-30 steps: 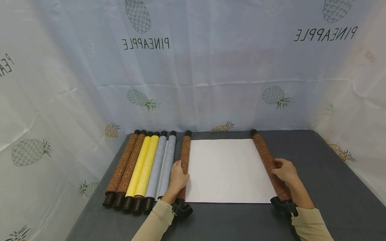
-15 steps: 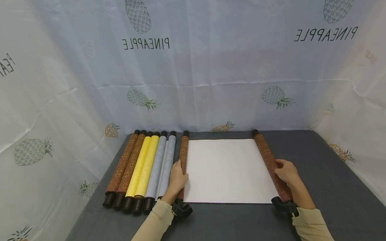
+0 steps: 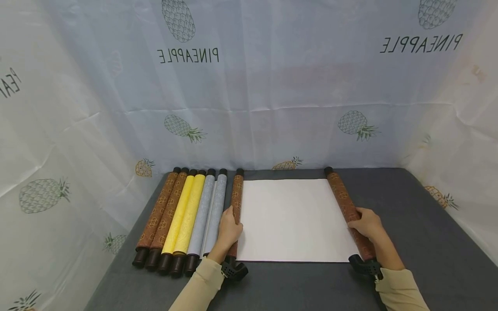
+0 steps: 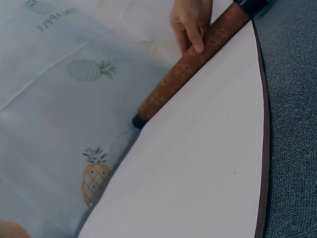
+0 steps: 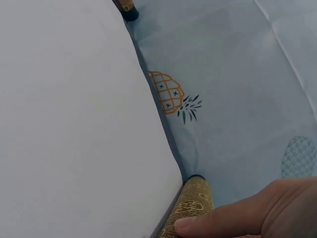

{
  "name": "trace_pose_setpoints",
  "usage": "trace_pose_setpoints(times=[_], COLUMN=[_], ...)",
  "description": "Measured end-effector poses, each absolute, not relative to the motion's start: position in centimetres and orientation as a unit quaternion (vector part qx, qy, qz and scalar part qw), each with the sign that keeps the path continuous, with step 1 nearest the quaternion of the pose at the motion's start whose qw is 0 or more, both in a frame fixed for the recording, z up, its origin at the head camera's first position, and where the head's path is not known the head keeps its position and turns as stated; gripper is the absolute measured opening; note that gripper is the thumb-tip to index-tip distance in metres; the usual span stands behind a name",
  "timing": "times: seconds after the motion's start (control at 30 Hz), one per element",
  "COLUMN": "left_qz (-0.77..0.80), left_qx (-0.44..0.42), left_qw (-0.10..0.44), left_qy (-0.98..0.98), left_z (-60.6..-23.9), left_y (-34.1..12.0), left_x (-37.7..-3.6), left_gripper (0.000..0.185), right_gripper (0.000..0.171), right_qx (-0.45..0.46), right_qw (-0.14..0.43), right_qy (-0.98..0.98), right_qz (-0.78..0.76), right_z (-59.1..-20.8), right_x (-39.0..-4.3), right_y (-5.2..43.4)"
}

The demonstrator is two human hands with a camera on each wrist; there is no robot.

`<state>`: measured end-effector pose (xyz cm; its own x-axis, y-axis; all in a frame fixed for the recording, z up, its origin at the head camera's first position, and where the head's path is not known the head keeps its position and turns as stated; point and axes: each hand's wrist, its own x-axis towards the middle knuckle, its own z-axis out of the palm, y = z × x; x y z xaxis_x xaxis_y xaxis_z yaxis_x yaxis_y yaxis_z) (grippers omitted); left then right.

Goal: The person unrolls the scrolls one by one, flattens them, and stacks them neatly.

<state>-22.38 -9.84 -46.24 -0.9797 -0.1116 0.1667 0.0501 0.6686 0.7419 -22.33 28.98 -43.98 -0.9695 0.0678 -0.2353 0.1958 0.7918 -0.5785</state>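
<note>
Left hand (image 3: pixel 229 231) is curling its grip over the left roller (image 3: pixel 236 203) of the open scroll, fingers draped on top. Right hand (image 3: pixel 367 224) is doing the same on the right roller (image 3: pixel 342 198), fingertips (image 4: pixel 197 45) pressing its patterned wrap. Btwn the rollers the white sheet (image 3: pixel 292 220) is lying flat on the grey counter (image 3: pixel 420 242). Sheet's looking thin and light, prob. creasing easily; rollers seem stiff and light, likely rolling freely, so mid-length on each roller is looking like the safest hold. Left of the left roller, six rolled scrolls (image 3: pixel 183 216) are lying side by side. Pineapple-print cloth (image 3: pixel 249 86) is hanging behind the sheet.
</note>
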Motion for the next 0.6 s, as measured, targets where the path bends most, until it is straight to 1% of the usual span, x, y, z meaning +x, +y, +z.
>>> trace_pose_setpoints(times=[0.23, 0.6], left_qz=[-0.409, -0.413], left_qx=[0.016, 0.021], left_qw=[0.096, 0.093], left_qy=[-0.907, -0.906], left_z=[-46.3, -46.4], left_y=[-10.0, -10.1], left_x=[-22.5, -22.6], left_gripper=[0.061, 0.061], right_gripper=[0.077, 0.066], right_qx=[0.093, 0.095], right_qw=[0.108, 0.067], right_qy=[0.929, 0.930], right_qz=[-0.343, -0.349], right_z=[-43.8, -43.8], right_x=[-22.3, -22.1], right_y=[29.7, 30.1])
